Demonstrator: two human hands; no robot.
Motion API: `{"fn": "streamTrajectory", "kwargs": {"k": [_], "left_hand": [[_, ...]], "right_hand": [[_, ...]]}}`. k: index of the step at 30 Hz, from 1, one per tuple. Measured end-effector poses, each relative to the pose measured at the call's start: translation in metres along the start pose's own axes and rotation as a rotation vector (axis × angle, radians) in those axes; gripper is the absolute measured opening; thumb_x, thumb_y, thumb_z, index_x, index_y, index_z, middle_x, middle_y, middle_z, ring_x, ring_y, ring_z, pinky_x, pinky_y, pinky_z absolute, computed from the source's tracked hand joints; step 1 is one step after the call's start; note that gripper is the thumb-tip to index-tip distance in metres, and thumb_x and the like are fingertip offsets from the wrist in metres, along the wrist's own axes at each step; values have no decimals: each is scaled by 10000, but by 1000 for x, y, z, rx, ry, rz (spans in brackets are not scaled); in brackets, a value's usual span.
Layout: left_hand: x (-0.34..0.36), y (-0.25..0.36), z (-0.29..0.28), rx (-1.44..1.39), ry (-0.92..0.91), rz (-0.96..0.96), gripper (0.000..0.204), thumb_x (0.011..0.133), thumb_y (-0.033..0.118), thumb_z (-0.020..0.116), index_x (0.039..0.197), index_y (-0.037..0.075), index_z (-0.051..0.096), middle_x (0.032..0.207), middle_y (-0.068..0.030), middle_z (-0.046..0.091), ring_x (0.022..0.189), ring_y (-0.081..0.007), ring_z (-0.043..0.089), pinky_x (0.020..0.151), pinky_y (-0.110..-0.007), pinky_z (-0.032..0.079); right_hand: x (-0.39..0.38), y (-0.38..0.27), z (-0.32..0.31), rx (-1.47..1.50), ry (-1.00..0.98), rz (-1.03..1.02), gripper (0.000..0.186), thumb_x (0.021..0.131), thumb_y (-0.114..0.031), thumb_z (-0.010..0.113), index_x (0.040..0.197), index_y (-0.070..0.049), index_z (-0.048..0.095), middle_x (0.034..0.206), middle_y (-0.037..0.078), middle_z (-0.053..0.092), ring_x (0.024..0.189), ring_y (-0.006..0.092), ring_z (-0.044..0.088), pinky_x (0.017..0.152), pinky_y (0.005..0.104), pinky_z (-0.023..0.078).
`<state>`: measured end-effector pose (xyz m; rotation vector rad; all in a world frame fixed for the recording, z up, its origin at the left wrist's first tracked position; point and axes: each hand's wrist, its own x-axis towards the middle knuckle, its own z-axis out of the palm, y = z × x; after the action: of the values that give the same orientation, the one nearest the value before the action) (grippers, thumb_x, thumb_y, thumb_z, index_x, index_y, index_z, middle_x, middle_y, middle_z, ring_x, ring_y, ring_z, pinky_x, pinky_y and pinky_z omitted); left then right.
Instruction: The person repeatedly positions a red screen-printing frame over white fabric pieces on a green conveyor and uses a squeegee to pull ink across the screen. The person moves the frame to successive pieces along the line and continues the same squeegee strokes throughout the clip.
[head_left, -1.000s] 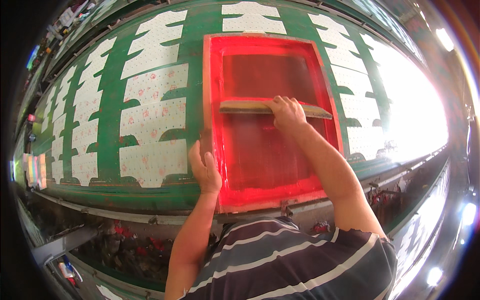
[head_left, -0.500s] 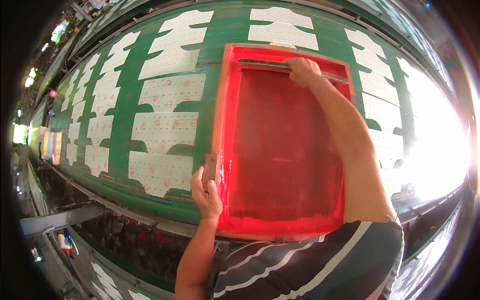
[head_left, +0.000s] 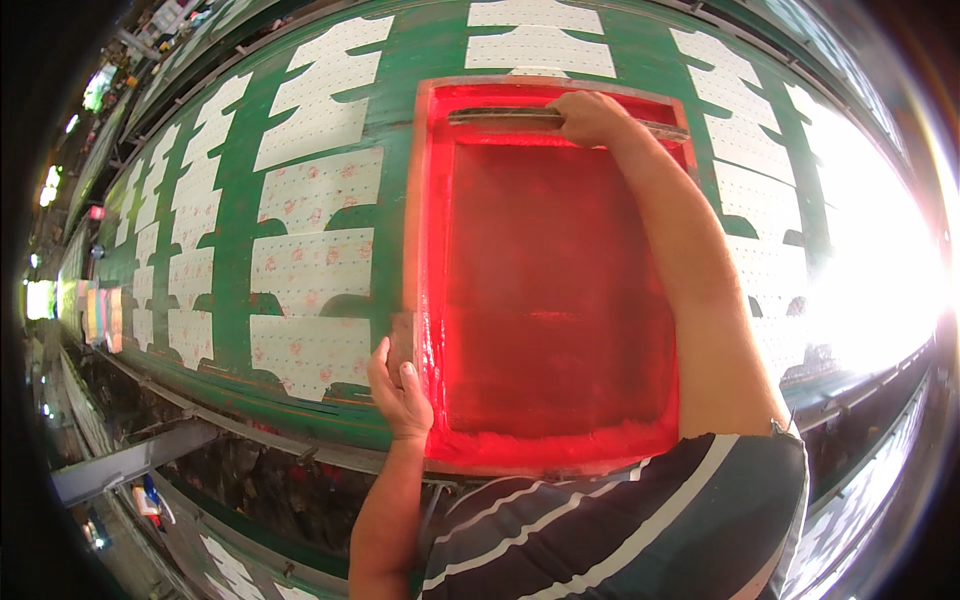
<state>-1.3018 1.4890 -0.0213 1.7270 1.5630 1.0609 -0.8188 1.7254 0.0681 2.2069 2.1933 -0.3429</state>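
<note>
A large rectangular screen-printing frame (head_left: 412, 240) with a wooden edge lies flat before me, its inner borders coated in wet bright-red ink. The mesh (head_left: 555, 290) inside is darker red. Near the frame's far side a long, thin squeegee (head_left: 505, 118) lies across its width. My right hand (head_left: 592, 120) is closed over the squeegee's middle, that arm reaching across the mesh's right side. At the frame's near-left edge, my left hand (head_left: 402, 398) is closed around a small wooden block-like handle (head_left: 402, 340), with the thumb on the near side.
The frame rests on a long green printing table (head_left: 232, 270). Rows of white cut fabric pieces (head_left: 312, 255) lie on it at both sides, some with pink flower prints. A metal bar (head_left: 140, 460) juts out at lower left. Strong glare washes out the right side.
The whole view has shifted, so the frame and table appear slightly farther left. Both hands keep their holds, and the squeegee stays near the frame's far side.
</note>
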Motion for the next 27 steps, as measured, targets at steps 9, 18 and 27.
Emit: {"fn": "streamTrajectory", "kwargs": {"k": [9, 18, 27], "left_hand": [[-1, -27, 3, -35, -46, 29, 593, 1195, 372, 563, 1584, -70, 489, 1542, -215, 535, 1415, -298, 582, 1204, -436, 471], [5, -35, 7, -183, 39, 107, 526, 1144, 331, 617, 1456, -92, 623, 1433, -294, 663, 1343, -439, 638, 1155, -496, 497], [5, -35, 10, -144, 46, 81, 574, 1140, 397, 629, 1506, -44, 592, 1503, -280, 612, 1396, -432, 601, 1190, -505, 480]], "right_hand": [[-130, -67, 26, 38, -43, -58, 371, 896, -133, 635, 1206, -214, 821, 1186, 126, 820, 1160, 382, 767, 991, 537, 610], [-299, -173, 65, 83, -50, -21, 463, 887, -79, 674, 1305, -225, 811, 1206, 120, 808, 1170, 368, 758, 990, 521, 604], [-441, -258, 98, 65, -93, 12, 470, 845, -164, 814, 1307, -251, 803, 1175, 83, 783, 1166, 326, 753, 982, 499, 601]]}}
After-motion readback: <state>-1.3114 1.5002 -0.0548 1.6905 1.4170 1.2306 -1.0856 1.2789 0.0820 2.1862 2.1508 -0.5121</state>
